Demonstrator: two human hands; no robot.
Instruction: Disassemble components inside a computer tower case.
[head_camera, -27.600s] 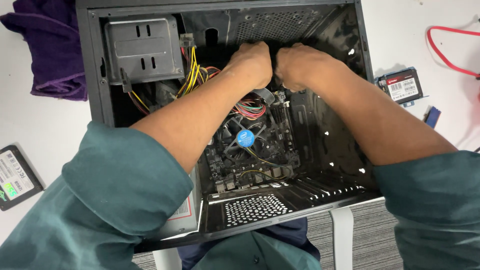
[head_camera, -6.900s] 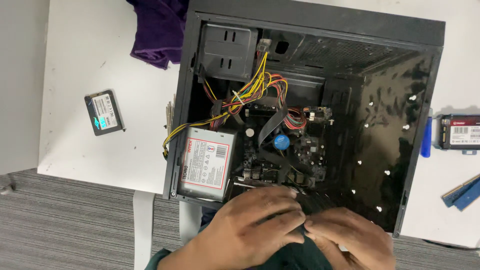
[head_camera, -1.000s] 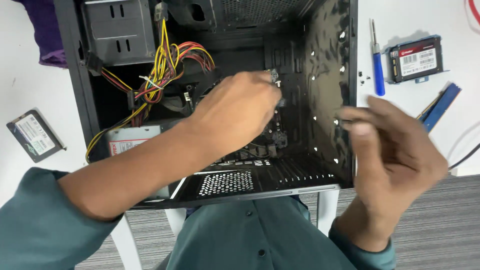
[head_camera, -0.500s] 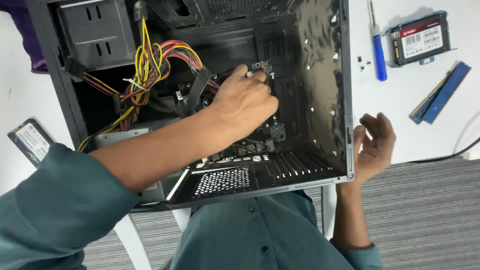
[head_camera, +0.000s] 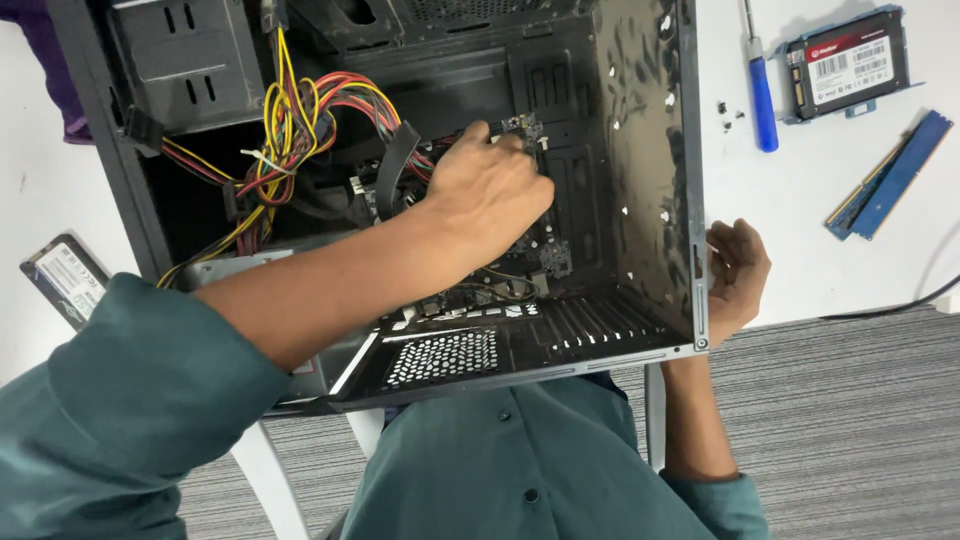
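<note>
- Your left hand (head_camera: 490, 190) is deep inside the open computer case (head_camera: 655, 200), fingers curled down onto the motherboard (head_camera: 545, 255); the back of the hand hides the fingertips, so you cannot tell whether they are pinched on anything.
- The motherboard lies directly under that hand, on the case's floor panel, with its top corner showing just past your knuckles toward the rear of the case.
- A flat grey cable (head_camera: 392, 165) bends down just beside your wrist, on the drive-bay side of the case.
- The bundle of yellow, red and black wires (head_camera: 290, 120) fans out further that way, inside the case and clear of your hand.
- Your right hand (head_camera: 735, 275) is outside the case, resting against its right wall near the front corner, fingers loosely curled and holding nothing that shows.
- On the white table (head_camera: 840, 270) right of the case lie a blue-handled screwdriver (head_camera: 762, 90), a few small screws (head_camera: 728, 112), a black drive (head_camera: 850, 62) and blue memory sticks (head_camera: 890, 175).
- Left of the case, another black drive (head_camera: 62, 280) sits on the table by your sleeve.
</note>
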